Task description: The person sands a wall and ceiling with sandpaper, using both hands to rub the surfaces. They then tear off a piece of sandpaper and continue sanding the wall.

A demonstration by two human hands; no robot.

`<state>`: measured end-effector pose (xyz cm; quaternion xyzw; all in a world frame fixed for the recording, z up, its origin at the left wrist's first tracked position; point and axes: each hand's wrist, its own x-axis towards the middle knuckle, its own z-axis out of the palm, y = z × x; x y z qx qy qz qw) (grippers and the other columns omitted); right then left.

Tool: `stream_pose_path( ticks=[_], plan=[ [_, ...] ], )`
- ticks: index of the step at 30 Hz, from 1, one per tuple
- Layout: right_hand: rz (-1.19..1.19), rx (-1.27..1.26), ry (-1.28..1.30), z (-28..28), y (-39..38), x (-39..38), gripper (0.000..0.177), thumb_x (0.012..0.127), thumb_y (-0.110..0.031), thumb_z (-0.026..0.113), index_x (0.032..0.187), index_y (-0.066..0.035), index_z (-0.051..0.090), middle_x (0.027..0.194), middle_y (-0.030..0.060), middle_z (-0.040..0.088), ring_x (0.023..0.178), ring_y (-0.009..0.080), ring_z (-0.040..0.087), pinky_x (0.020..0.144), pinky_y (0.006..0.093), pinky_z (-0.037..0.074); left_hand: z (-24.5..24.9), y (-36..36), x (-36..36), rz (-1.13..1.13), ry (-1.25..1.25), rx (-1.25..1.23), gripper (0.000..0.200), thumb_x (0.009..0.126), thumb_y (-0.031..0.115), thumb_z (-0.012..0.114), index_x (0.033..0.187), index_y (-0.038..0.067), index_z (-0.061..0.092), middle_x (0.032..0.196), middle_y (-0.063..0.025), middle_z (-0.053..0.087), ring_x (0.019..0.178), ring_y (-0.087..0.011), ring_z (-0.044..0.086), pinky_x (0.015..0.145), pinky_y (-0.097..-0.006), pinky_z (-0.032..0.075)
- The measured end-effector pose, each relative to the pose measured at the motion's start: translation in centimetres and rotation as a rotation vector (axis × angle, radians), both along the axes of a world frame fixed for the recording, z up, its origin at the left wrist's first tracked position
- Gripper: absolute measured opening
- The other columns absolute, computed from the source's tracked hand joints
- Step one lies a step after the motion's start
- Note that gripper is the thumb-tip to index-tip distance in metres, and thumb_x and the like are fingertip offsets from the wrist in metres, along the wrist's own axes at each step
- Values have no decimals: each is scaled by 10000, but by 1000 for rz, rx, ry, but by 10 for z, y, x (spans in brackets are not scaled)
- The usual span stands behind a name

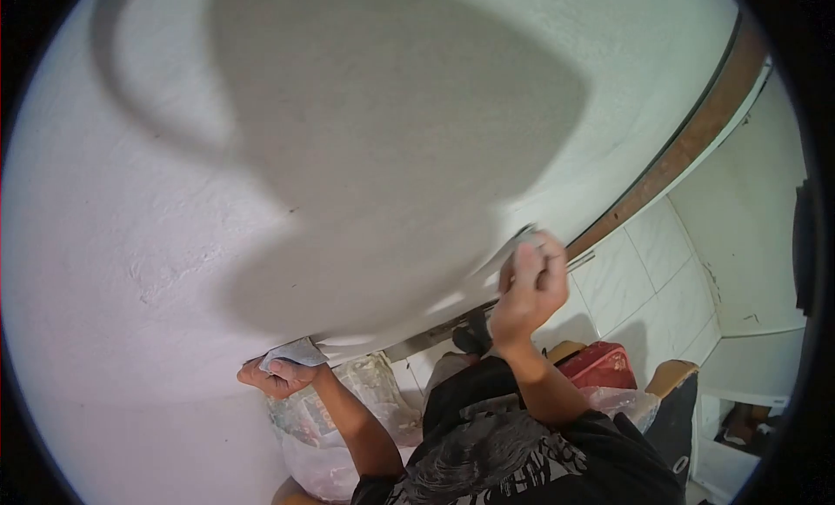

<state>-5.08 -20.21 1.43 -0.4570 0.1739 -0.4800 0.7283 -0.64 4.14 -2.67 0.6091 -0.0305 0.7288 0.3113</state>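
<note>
The left hand (280,380) is folded in a pinch around a light-grey, rough-looking flat sheet (297,353), thumb on top, near the lower part of the white plastered wall (400,140). The right hand (537,283) is curled, with thumb and fingertips closed narrowly on a small, thin, grey piece with a dark edge (527,234). The right hand is blurred, so this piece may be a folded abrasive or a scraper; contact with the wall cannot be confirmed.

The wall fills most of the view. A raised, uneven patch (174,274) lies on its left side, above and left of the left hand. A large shadow covers the middle. A brown wooden strip (687,140) borders the wall at right. Below the left hand stands a translucent plastic bag (326,448).

The step in hand appears to be surface treatment of the wall. The next move probably calls for seating the right-hand piece flat against the plaster with light, even pressure, while the left hand retains its sheet.
</note>
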Motion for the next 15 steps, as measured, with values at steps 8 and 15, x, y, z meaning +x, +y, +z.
stream_pose_path(
  ticks=[8,15],
  plan=[
    [-3,-717,23,-22,25,-2,51,835,-63,576,825,-13,578,620,11,517,447,24,371,403,200,322,-4,4,-3,26,54,-3,405,851,329,492,561,65,394,605,-37,344,642,-194,356,579,-313,284],
    [-253,-802,53,-10,42,-1,68,873,-88,542,875,-21,549,626,1,516,450,48,414,407,179,342,9,-7,-2,-1,46,-23,405,856,325,473,568,49,404,600,-53,381,659,-207,375,580,-323,298]
  ],
)
